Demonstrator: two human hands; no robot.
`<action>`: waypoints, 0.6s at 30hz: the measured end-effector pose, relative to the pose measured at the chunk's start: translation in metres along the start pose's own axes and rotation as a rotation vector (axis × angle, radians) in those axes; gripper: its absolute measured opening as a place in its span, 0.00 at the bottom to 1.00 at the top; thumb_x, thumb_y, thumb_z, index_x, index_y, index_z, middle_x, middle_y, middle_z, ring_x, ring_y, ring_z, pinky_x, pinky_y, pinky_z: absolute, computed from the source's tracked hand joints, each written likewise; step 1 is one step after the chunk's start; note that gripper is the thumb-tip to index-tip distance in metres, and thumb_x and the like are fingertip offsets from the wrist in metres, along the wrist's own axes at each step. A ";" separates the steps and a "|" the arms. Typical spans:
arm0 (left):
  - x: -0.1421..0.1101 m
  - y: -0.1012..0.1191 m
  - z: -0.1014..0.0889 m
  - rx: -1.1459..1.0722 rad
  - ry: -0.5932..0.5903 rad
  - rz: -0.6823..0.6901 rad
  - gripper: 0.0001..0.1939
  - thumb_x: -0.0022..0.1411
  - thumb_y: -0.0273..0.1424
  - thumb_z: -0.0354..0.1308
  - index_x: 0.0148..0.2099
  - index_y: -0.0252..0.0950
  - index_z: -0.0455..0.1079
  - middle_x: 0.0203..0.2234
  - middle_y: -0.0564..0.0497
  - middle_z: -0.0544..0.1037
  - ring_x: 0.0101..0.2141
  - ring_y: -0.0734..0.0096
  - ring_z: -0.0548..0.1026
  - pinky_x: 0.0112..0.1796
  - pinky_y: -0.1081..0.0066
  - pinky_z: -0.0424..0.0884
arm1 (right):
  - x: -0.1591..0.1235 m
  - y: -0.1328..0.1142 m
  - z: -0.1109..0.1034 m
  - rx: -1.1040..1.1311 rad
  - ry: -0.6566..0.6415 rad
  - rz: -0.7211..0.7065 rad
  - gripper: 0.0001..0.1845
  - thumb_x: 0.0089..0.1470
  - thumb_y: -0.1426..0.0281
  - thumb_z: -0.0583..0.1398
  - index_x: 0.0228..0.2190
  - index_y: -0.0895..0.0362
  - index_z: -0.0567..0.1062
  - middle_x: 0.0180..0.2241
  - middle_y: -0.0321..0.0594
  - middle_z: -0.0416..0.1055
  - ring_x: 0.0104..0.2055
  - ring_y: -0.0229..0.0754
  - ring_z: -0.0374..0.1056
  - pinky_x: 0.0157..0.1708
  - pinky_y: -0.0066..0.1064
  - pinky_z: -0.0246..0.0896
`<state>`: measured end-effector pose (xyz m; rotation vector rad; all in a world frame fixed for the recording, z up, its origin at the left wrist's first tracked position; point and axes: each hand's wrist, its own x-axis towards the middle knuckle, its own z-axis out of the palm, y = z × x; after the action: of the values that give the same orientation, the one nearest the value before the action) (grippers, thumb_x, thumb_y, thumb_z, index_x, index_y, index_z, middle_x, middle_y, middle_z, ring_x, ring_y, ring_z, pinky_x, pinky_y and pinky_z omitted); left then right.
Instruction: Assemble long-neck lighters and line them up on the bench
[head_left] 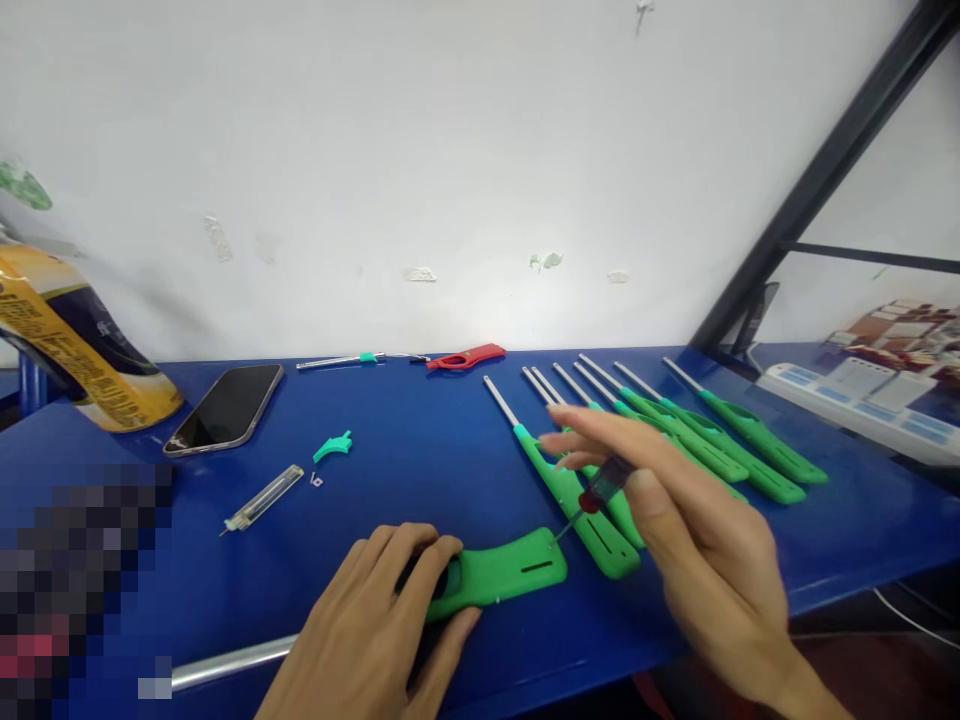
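My left hand [375, 620] presses down on a green lighter body [501, 572] lying on the blue table [420, 450], fingers curled over its trigger end. Its metal tube [232, 662] runs out to the left near the table's front edge. My right hand [675, 520] holds a small screwdriver [596, 495] with a dark red handle in a pinch, its thin tip touching the right end of that lighter body. Just behind my right hand lies a row of several green long-nosed lighters [675, 430].
A phone [225, 408] lies face up at the left, beside a yellow bag [75, 350]. A small clear tube [262, 498], a green trigger piece [332, 446], a red lighter shell [466, 357] and a loose metal tube [360, 359] lie about. A power strip [855, 400] sits at the right.
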<state>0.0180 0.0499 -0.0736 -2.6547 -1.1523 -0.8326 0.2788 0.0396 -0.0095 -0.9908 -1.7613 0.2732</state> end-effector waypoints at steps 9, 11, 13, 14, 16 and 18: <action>0.003 0.000 0.000 0.008 0.002 0.015 0.15 0.77 0.38 0.54 0.61 0.44 0.67 0.50 0.48 0.82 0.47 0.55 0.83 0.48 0.54 0.83 | -0.003 0.002 0.014 -0.091 0.184 -0.117 0.24 0.65 0.73 0.68 0.60 0.41 0.80 0.41 0.37 0.81 0.40 0.46 0.77 0.40 0.39 0.75; 0.003 0.000 0.000 0.007 0.000 0.009 0.15 0.77 0.38 0.54 0.61 0.44 0.67 0.50 0.48 0.82 0.47 0.55 0.83 0.48 0.53 0.83 | -0.004 0.001 0.011 -0.096 0.113 -0.063 0.26 0.71 0.73 0.61 0.65 0.40 0.75 0.50 0.39 0.81 0.50 0.49 0.78 0.46 0.41 0.76; 0.003 0.000 0.000 0.005 -0.005 0.004 0.14 0.77 0.38 0.54 0.61 0.44 0.67 0.50 0.48 0.82 0.47 0.55 0.83 0.48 0.53 0.84 | -0.003 0.001 0.008 -0.041 0.056 -0.021 0.27 0.71 0.76 0.59 0.64 0.38 0.75 0.51 0.37 0.82 0.52 0.48 0.78 0.47 0.41 0.75; 0.003 0.000 0.000 0.005 -0.006 0.002 0.14 0.77 0.39 0.54 0.61 0.44 0.68 0.49 0.49 0.82 0.47 0.55 0.84 0.48 0.53 0.84 | -0.002 0.001 0.007 -0.030 0.059 -0.016 0.28 0.70 0.77 0.61 0.62 0.37 0.77 0.48 0.36 0.82 0.49 0.48 0.78 0.45 0.40 0.75; 0.003 0.000 -0.001 0.007 0.000 0.001 0.15 0.78 0.41 0.54 0.61 0.44 0.69 0.49 0.49 0.82 0.46 0.55 0.84 0.47 0.54 0.85 | -0.002 0.002 0.006 -0.051 0.117 -0.046 0.28 0.64 0.76 0.67 0.59 0.36 0.80 0.40 0.35 0.80 0.40 0.47 0.76 0.39 0.40 0.72; 0.003 0.000 -0.001 0.009 0.004 0.003 0.16 0.78 0.43 0.54 0.60 0.44 0.70 0.49 0.50 0.82 0.46 0.55 0.84 0.47 0.55 0.85 | -0.001 0.003 0.006 -0.104 0.177 -0.087 0.28 0.60 0.73 0.72 0.58 0.36 0.81 0.37 0.36 0.75 0.37 0.47 0.73 0.36 0.40 0.69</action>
<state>0.0190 0.0515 -0.0717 -2.6455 -1.1484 -0.8297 0.2753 0.0424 -0.0146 -0.9788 -1.6646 0.0378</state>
